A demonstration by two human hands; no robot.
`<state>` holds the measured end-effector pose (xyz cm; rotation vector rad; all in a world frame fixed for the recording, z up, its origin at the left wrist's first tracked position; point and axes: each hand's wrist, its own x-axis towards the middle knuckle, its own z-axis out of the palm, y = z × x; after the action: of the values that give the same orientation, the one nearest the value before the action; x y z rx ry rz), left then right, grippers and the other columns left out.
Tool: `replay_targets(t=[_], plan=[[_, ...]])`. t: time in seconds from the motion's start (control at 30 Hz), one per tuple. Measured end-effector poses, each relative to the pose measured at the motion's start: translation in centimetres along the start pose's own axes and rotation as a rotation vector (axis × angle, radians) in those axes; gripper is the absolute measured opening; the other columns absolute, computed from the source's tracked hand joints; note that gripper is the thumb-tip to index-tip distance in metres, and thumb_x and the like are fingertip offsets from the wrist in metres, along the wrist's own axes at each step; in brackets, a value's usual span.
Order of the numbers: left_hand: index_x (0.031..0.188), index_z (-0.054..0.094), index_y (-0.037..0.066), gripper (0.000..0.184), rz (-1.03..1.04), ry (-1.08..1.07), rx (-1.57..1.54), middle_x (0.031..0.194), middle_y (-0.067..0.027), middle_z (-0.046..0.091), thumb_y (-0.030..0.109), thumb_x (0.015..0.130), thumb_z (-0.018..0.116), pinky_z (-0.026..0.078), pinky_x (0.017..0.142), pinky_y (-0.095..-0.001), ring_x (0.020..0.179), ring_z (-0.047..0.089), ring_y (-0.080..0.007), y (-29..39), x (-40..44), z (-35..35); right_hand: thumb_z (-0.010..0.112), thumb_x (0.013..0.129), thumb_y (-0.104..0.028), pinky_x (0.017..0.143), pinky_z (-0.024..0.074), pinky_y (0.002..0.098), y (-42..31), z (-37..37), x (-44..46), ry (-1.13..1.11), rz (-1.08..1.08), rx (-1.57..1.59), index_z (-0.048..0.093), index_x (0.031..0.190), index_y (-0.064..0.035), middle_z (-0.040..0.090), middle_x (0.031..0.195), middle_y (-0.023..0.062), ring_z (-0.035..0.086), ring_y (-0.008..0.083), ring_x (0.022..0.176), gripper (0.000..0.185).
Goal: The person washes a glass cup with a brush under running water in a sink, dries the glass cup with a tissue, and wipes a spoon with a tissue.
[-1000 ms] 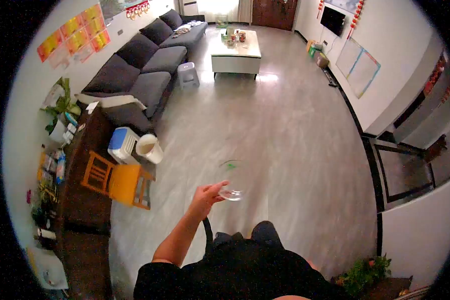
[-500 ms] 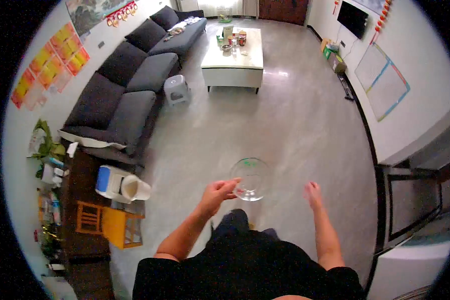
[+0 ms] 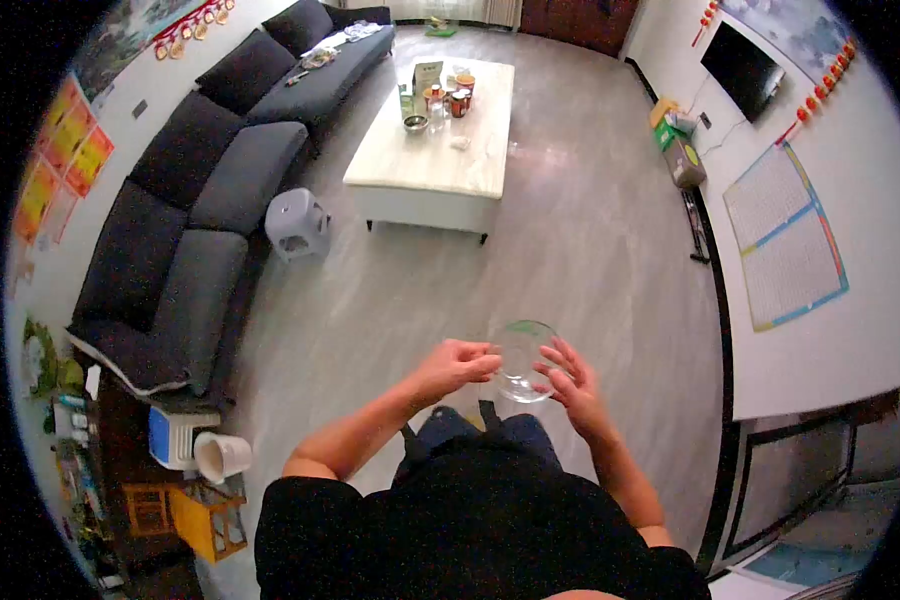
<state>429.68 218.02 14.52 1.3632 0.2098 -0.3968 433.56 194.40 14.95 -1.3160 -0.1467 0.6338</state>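
A clear glass bowl (image 3: 526,362) with a green marking near its far rim is held in front of my body, above the floor. My left hand (image 3: 460,366) pinches its left rim between thumb and fingers. On the opposite side, my right hand (image 3: 576,388) has its fingers on the right edge of the bowl, curved and slightly apart. I can see the floor through the glass, and nothing shows inside it.
Ahead stands a white coffee table (image 3: 425,180) with jars and a small bowl on top. To the left are a dark grey sofa (image 3: 205,270), a grey plastic stool (image 3: 298,222), a white bin (image 3: 222,456) and an orange wooden chair (image 3: 208,520). Boxes (image 3: 682,160) line the right wall.
My right hand has come in from the right and now touches the bowl, which has shifted slightly right. The coffee table appears nearer as I have moved forward.
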Motion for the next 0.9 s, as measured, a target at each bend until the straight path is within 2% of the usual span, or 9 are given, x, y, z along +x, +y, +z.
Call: replay_targets(t=[0.03,0.13,0.23,0.43,0.47,0.57,0.67,0.8,0.9], plan=[[0.098,0.064,-0.005,0.038,0.008,-0.048,-0.017,0.095,-0.0066,0.064,0.028,0.081,0.066,0.048,0.074,-0.0260,0.082,0.058,-0.0116,2.1,4.1,-0.2,0.053,0.090,-0.011,0.089,0.0496,0.0398,-1.7,-1.7,2.8,0.043,-0.031,0.005,0.030,0.138,-0.0038,0.041,0.133,0.0166,0.050,0.0281,0.115,0.054],[0.090,0.067,-0.004,0.037,0.021,-0.179,0.097,0.119,-0.0153,0.057,0.032,0.083,0.065,0.048,0.072,-0.0268,0.080,0.056,-0.0124,6.2,16.7,-1.0,0.055,0.089,-0.012,0.087,0.0507,0.0410,-4.5,-7.9,11.5,0.116,-0.103,0.031,0.031,0.138,-0.0042,0.041,0.133,0.0175,0.051,0.0294,0.113,0.055],[0.086,0.067,-0.005,0.037,0.067,-0.129,0.198,0.122,-0.0154,0.055,0.032,0.083,0.065,0.046,0.069,-0.0258,0.077,0.054,-0.0111,9.2,26.7,-1.1,0.058,0.088,-0.018,0.086,0.0508,0.0417,-6.9,-14.1,20.5,0.093,-0.127,0.000,0.033,0.137,-0.0050,0.042,0.132,0.0177,0.051,0.0305,0.113,0.056],[0.080,0.063,-0.004,0.027,0.057,0.106,-0.304,0.126,-0.0196,0.051,0.022,0.084,0.062,0.052,0.076,-0.0340,0.085,0.063,-0.0210,15.5,44.6,-6.4,0.055,0.090,-0.025,0.083,0.0514,0.0379,-16.7,-22.4,45.8,-0.269,-0.043,-0.140,0.039,0.133,-0.0034,0.049,0.125,0.0158,0.055,0.0265,0.106,0.051],[0.085,0.062,-0.007,0.025,0.112,0.131,-0.288,0.125,-0.0217,0.051,0.018,0.085,0.060,0.052,0.082,-0.0380,0.092,0.064,-0.0262,17.0,46.5,-8.0,0.055,0.090,-0.024,0.081,0.0518,0.0357,-18.4,-23.2,50.3,-0.322,-0.004,-0.166,0.041,0.132,-0.0028,0.053,0.121,0.0145,0.057,0.0240,0.102,0.048],[0.090,0.061,-0.012,0.026,0.170,0.208,-0.377,0.124,-0.0227,0.051,0.013,0.083,0.059,0.053,0.083,-0.0368,0.093,0.064,-0.0261,20.0,52.9,-12.1,0.054,0.091,-0.023,0.076,0.0518,0.0310,-23.5,-24.7,63.7,-0.370,0.085,-0.262,0.049,0.124,-0.0016,0.060,0.108,0.0118,0.061,0.0194,0.092,0.040],[0.070,0.062,-0.003,0.020,0.128,0.380,-0.477,0.120,-0.0232,0.054,0.013,0.081,0.063,0.049,0.077,-0.0280,0.094,0.061,-0.0180,24.0,58.2,-14.6,0.053,0.092,-0.022,0.073,0.0515,0.0288,-26.6,-26.5,77.3,-0.337,0.056,-0.372,0.055,0.116,-0.0009,0.063,0.100,0.0106,0.062,0.0173,0.086,0.033],[0.054,0.051,0.003,0.028,0.157,0.467,-0.514,0.105,-0.0233,0.062,0.011,0.078,0.064,0.049,0.076,-0.0296,0.096,0.062,-0.0203,25.6,68.5,-19.3,0.055,0.091,-0.021,0.071,0.0509,0.0271,-27.5,-29.6,93.6,-0.280,-0.025,-0.511,0.057,0.113,-0.0015,0.064,0.097,0.0097,0.062,0.0159,0.085,0.030],[0.055,0.052,0.004,0.027,0.143,0.426,-0.536,0.098,-0.0226,0.064,0.011,0.078,0.063,0.049,0.078,-0.0311,0.096,0.061,-0.0195,29.1,77.5,-23.8,0.057,0.089,-0.021,0.070,0.0509,0.0270,-29.0,-32.0,104.3,-0.226,0.102,-0.580,0.057,0.113,-0.0023,0.065,0.095,0.0082,0.062,0.0145,0.084,0.030]])
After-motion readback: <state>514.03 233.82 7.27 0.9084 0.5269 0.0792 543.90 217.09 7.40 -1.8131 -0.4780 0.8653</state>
